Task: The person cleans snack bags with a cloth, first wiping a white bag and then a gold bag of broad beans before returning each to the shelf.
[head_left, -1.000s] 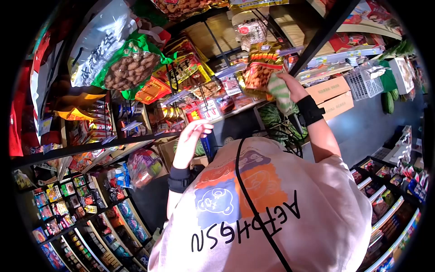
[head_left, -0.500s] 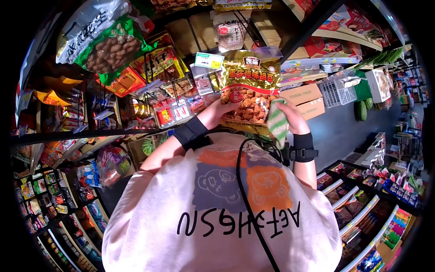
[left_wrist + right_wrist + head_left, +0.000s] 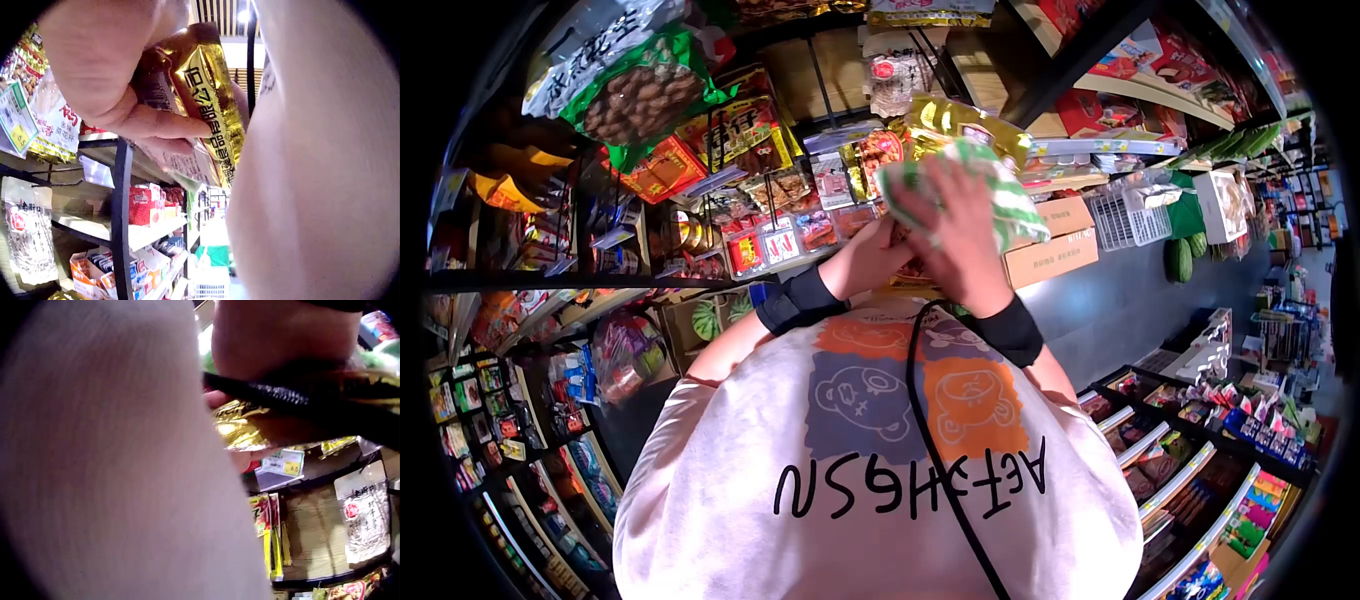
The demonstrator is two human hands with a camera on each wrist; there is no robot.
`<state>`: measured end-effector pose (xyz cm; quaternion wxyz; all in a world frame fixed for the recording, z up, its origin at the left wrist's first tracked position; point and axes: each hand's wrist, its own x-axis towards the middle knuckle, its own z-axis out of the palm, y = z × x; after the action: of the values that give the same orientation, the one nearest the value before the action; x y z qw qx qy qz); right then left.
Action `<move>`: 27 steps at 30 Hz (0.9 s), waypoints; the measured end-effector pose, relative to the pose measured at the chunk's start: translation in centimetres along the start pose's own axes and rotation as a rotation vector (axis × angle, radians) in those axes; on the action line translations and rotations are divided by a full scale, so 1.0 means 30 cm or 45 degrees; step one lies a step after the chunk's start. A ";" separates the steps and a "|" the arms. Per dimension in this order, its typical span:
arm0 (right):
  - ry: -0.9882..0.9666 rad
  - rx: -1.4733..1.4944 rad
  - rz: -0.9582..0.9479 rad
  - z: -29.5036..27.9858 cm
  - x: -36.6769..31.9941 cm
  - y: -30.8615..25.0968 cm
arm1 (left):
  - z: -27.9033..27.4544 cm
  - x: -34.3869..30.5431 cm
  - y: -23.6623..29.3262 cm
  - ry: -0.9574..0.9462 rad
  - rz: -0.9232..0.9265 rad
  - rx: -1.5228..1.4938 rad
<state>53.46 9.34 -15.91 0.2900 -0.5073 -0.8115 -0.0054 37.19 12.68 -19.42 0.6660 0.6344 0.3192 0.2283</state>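
In the head view, my left hand (image 3: 870, 262) grips the lower left edge of a gold snack bag (image 3: 990, 130), thumb towards the front. My right hand (image 3: 965, 235), blurred, lies with extended fingers on a green-and-white striped cloth (image 3: 1015, 205) over the bag's front. The cloth hides much of that front. In the left wrist view, curled fingers (image 3: 169, 125) lie against the back of the gold bag (image 3: 215, 109), its printed strip visible. The right wrist view shows part of the bag's gold foil (image 3: 240, 434) below a black strap.
Shelves of packaged snacks surround the hands, with a green nut bag (image 3: 640, 100) hanging at upper left and a pale packet (image 3: 897, 82) behind. Cardboard boxes (image 3: 1050, 255), a white basket (image 3: 1135, 220) and watermelons (image 3: 1180, 260) stand on the right.
The left hand has reached over and taken hold of the bag, which has come nearer the body. The right hand has moved from the bag's right edge onto its front, spreading the cloth there.
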 end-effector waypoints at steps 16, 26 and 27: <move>0.442 0.419 0.055 -0.008 -0.046 0.096 | -0.066 -0.162 0.214 0.322 0.648 0.295; -0.255 2.479 1.018 -0.016 -0.123 0.211 | -0.096 -0.151 0.175 0.316 0.319 -0.061; -0.395 3.024 0.777 0.013 -0.117 0.235 | -0.086 -0.130 0.163 0.372 0.385 0.034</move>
<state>60.23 10.00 -19.91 0.4608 -0.0935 -0.1876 0.8624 33.15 12.17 -14.03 0.5624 0.6440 0.3165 0.4110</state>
